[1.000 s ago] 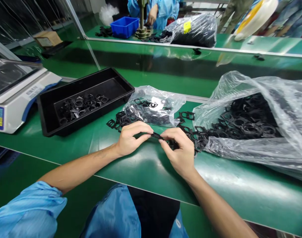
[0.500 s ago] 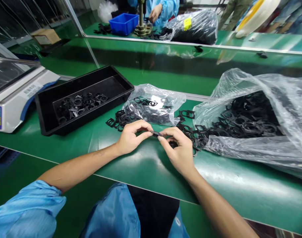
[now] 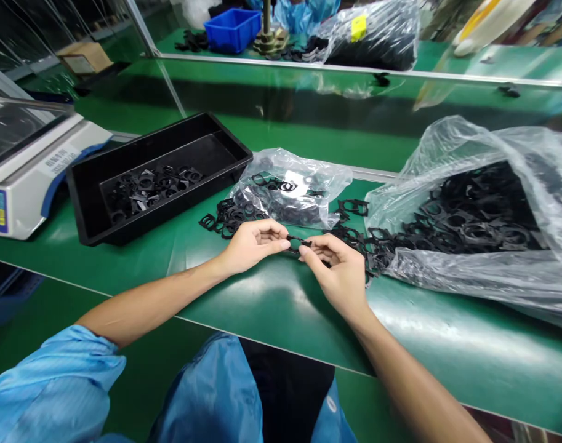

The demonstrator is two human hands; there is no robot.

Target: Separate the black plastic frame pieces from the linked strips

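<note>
My left hand (image 3: 253, 245) and my right hand (image 3: 338, 271) meet over the green table (image 3: 271, 307). Both pinch the same small black plastic part (image 3: 297, 241) between fingertips, the left at one end, the right at the other. Just behind them lie loose black parts (image 3: 228, 216) spilling from a small clear bag (image 3: 292, 187). More black parts (image 3: 368, 243) spill from the mouth of a large clear bag (image 3: 484, 215) on the right.
A black tray (image 3: 96, 221) holding several black parts stands at the left. A white weighing scale (image 3: 26, 160) sits at the far left edge. Beyond a glass divider, a blue bin (image 3: 232, 27) and another bag of parts (image 3: 377, 43) rest on a second bench.
Both hands have stayed together on the small part, shifting slightly away from me; the part now shows more between the fingertips. The camera has tilted a little downward.
</note>
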